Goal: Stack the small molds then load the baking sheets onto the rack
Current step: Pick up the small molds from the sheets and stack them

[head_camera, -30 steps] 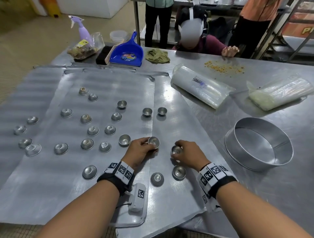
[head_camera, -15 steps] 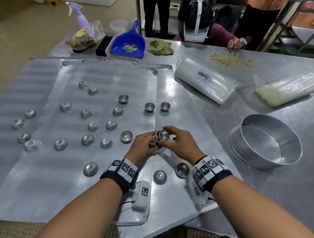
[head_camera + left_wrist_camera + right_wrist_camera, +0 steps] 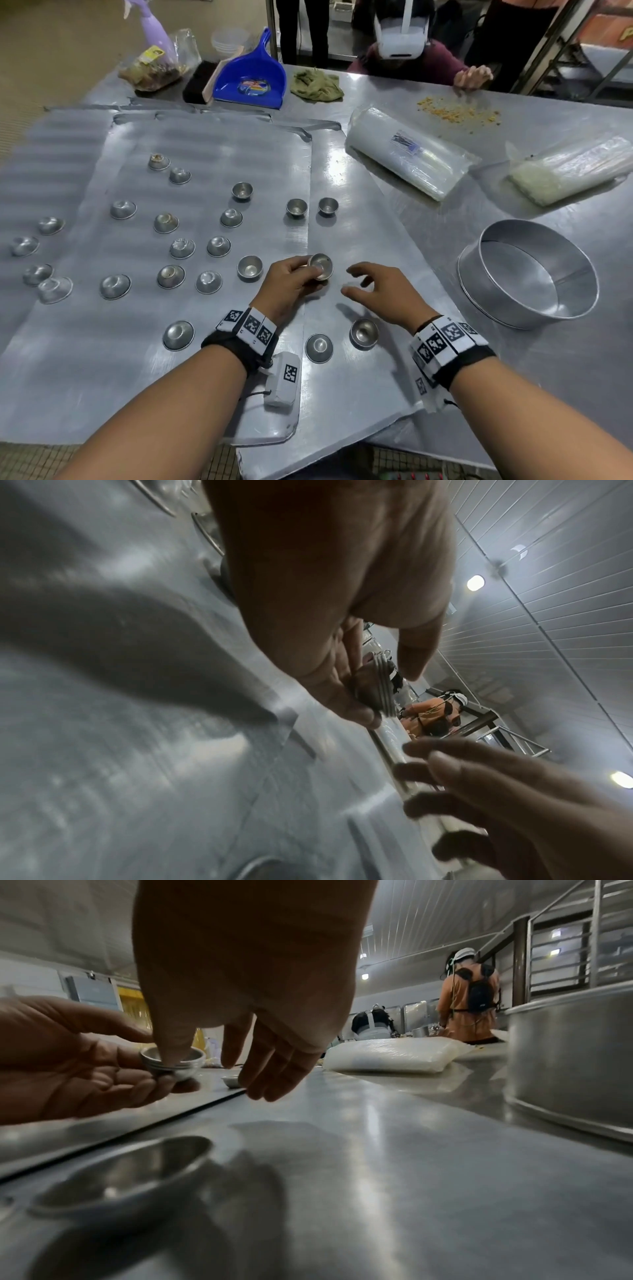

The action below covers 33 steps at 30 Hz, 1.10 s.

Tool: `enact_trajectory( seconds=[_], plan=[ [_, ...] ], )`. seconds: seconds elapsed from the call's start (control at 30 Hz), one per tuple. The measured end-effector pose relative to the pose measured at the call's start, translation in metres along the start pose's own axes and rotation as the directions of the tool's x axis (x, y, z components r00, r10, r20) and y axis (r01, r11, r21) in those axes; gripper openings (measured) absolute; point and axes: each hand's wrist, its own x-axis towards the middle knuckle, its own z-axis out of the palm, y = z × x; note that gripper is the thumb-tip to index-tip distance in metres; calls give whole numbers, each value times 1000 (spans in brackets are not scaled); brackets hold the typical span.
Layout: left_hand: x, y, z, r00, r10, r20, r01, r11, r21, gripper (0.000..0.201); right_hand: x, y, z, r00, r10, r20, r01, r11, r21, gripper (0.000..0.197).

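Observation:
My left hand grips a small stack of nested metal molds, its layered rims plain in the left wrist view and the right wrist view. To its right my right hand hovers with relaxed, spread fingers and holds nothing; in the right wrist view the right hand hangs just above the sheet. Several single molds lie scattered over the flat baking sheets, some upright, some upside down. Two loose molds sit just below my hands, and another upright mold stands left of my left hand.
A round metal cake ring stands at the right. Two plastic-wrapped packs lie beyond it. A blue dustpan, a green rag and a spray bottle sit at the far edge, where other people stand.
Each hand picked up a mold and brought them together. The right hand's mold has gone onto the left hand's stack, and the right hand has let go and drawn back to the right.

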Motion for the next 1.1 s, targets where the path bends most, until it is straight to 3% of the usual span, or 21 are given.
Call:
enact_trajectory(
  seconds=[0.13,0.37,0.53,0.83,1.0,1.1],
  plan=[
    [2,-7,6,1000,-25,-18,26,999,25,23,-20,16,-9,989,46,139,-32,994,-101,63],
    [2,-14,16,999,-34,-6,34,999,16,25,-37,24,-3,950,26,312,51,970,-237,76],
    [-1,-17,18,999,-36,7,36,999,14,28,-35,32,0,971,6,239,45,977,-209,60],
    [-6,-17,14,999,-48,18,48,999,3,29,-27,25,2,1000,8,24,-4,984,-177,61],
    [-5,-13,12,998,-53,32,51,997,64,25,-13,2,1,983,-115,-145,102,990,-92,60],
    [-8,-8,13,999,-38,32,36,997,61,26,-4,-12,3,972,-168,-162,155,984,-88,59]
  ],
)
